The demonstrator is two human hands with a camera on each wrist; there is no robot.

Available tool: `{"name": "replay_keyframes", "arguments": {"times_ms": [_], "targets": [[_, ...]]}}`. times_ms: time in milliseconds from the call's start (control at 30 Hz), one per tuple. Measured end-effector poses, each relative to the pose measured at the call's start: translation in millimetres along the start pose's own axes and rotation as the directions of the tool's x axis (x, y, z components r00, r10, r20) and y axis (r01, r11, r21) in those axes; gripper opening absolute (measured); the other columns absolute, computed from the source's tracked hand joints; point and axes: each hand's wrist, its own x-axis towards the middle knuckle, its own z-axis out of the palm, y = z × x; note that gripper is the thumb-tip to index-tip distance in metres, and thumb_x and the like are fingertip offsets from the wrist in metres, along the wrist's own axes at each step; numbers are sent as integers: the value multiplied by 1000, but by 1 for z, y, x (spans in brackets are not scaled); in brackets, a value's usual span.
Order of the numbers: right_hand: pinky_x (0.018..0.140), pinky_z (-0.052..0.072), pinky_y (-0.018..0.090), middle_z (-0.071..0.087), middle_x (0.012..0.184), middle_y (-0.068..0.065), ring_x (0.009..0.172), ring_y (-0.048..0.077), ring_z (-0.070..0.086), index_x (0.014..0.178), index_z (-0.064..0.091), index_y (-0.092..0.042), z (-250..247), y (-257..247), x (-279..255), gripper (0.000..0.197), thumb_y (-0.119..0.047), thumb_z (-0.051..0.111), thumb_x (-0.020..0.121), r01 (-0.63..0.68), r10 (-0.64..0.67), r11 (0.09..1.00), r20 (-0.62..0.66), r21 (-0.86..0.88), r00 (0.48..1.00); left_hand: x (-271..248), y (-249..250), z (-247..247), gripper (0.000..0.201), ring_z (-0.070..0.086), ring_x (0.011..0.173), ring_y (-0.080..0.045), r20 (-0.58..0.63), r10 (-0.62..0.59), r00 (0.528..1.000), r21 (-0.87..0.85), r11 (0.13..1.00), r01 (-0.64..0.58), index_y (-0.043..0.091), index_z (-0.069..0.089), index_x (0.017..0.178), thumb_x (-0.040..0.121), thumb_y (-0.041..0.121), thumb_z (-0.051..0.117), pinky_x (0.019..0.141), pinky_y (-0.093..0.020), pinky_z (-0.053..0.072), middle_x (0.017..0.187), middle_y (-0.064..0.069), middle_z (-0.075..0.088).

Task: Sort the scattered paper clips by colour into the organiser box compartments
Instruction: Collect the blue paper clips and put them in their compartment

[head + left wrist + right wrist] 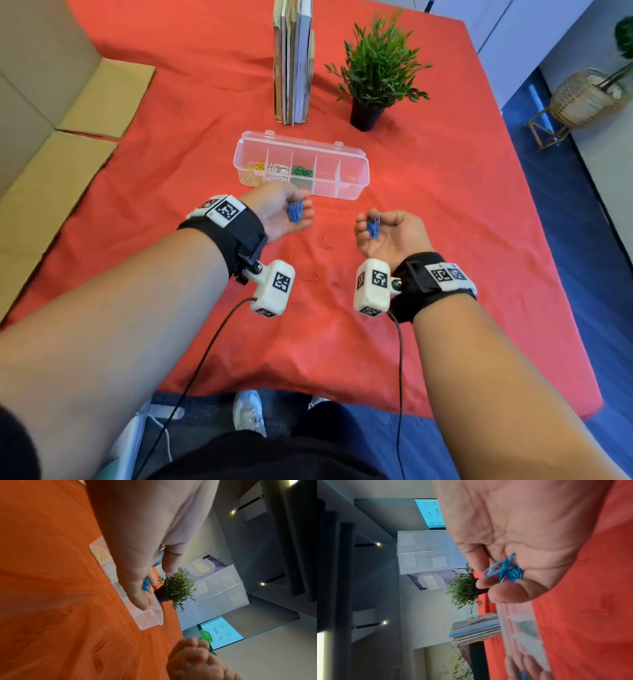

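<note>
Blue paper clips (295,211) sit bunched in our left hand (281,210), more blue clips (373,227) in our right hand (390,236), each grip curled round its bunch, palms up above the desk (445,205). At twelve o'clock lies the organiser box (356,161), holding yellow, white and green. We should tip both bunches low into one empty compartment; red clips (325,244) remain at six o'clock.

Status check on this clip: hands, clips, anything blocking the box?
Left hand and right hand each hold blue clips. Organiser box open. Red clips remain on cloth. Nothing blocking.
</note>
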Motion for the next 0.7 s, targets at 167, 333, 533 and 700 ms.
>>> {"name": "replay_keyframes", "arguments": {"times_ms": [167, 333, 533, 700], "targets": [[78, 53, 35, 57, 86, 16, 80, 25, 58, 86, 56, 1, 37, -34, 28, 25, -11, 34, 89, 51, -49, 998, -52, 47, 997, 22, 33, 23, 12, 48, 71, -20, -2, 10, 1000, -87, 996, -10, 9, 45, 82, 89, 18, 41, 69, -31, 45, 80, -7, 42], [95, 45, 41, 50, 101, 20, 95, 27, 54, 90, 53, 4, 39, -54, 47, 26, -10, 31, 95, 60, -65, 998, -145, -36, 987, 60, 50, 43, 26, 45, 107, -27, -56, 37, 998, -294, 955, -52, 4, 47, 106, 87, 21, 45, 106, -43, 35, 117, -12, 40], [96, 44, 43, 52, 103, 23, 108, 33, 53, 94, 52, 7, 26, -65, 60, 25, -5, 30, 94, 74, -96, 990, -190, -121, 977, 83, 61, 54, 62, 6, 146, -29, -161, 65, 985, -360, 925, -120, 3, 27, 141, 83, 13, 47, 117, -48, 16, 158, -10, 5], [89, 49, 37, 51, 89, 16, 98, 32, 56, 87, 50, 3, 43, -63, 78, 20, -2, 32, 93, 136, -182, 958, -172, -251, 968, 84, 54, 31, 8, 52, 99, -27, -199, 79, 977, -231, 965, -125, 7, 50, 89, 83, 9, 47, 90, -34, 43, 110, -10, 47]]}}
